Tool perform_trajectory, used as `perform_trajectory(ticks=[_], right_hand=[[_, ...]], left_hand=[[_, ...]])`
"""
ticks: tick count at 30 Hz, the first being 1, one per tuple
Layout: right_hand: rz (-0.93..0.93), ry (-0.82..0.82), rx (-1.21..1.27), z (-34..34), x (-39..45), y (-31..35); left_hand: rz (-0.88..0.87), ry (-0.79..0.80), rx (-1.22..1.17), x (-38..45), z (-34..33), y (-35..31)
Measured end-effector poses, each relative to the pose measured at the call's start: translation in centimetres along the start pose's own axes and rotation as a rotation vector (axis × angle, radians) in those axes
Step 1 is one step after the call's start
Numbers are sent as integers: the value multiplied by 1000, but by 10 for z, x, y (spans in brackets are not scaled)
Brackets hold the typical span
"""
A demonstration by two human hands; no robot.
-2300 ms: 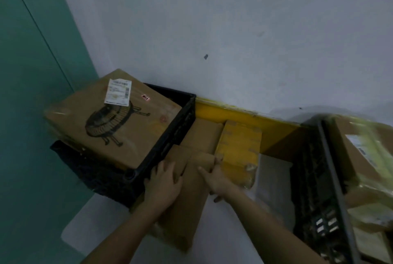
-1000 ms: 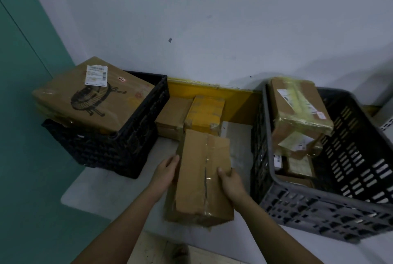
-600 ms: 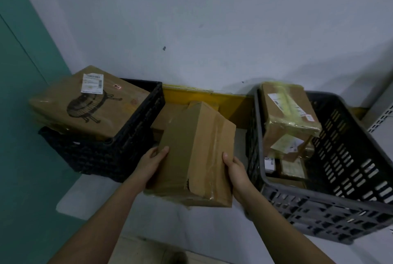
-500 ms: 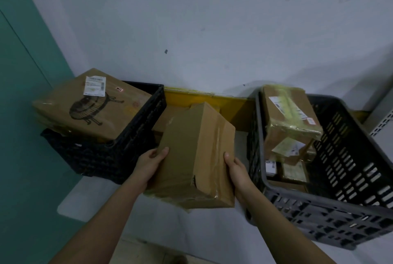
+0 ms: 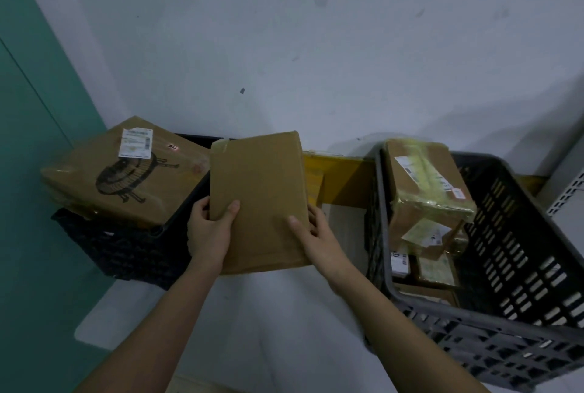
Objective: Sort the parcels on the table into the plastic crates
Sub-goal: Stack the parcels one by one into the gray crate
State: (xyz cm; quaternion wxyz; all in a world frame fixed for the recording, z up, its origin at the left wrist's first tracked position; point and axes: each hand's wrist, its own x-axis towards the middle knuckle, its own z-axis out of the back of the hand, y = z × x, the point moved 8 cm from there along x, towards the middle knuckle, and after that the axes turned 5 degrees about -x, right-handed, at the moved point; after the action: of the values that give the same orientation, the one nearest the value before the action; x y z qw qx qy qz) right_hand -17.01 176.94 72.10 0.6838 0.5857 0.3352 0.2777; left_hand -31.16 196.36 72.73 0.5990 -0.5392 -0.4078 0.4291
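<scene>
Head view. Backdrop: pale grey wall (image 5: 316, 44), scuffed, with a teal panel (image 5: 28, 108) at 9 o'clock. Below it, a pale surface (image 5: 268, 313) with a yellow strip (image 5: 344, 177) along its far edge.

Item 1: brown parcel (image 5: 259, 199), flat cardboard box, plain broad face turned up toward the camera, tape at one top corner, no label visible on this face. Held clear of the surface at centre, between the two crates. Left hand (image 5: 208, 231) grips its lower left edge, thumb over the face; right hand (image 5: 316, 237) grips the lower right edge likewise. The tilt probably serves to inspect it for a label before choosing a crate.

Item 2: black crate (image 5: 126, 250), 9 o'clock, topped by a large printed box (image 5: 126, 171) with a white label, resting across the rim, seemingly too wide to drop in.

Item 3: grey crate (image 5: 521, 266), 3 o'clock, slatted walls, holding several smaller parcels; a yellow-taped box (image 5: 426, 184) leans on the pile.
</scene>
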Motion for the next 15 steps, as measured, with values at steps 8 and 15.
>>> perform_trajectory(ticks=[8, 15], right_hand=[[-104, -276, 296, 56, 10, -12], [-105, -259, 518, 84, 24, 7]], left_hand=[[-241, 302, -22, 9, -22, -59], [-71, 258, -118, 46, -10, -74]])
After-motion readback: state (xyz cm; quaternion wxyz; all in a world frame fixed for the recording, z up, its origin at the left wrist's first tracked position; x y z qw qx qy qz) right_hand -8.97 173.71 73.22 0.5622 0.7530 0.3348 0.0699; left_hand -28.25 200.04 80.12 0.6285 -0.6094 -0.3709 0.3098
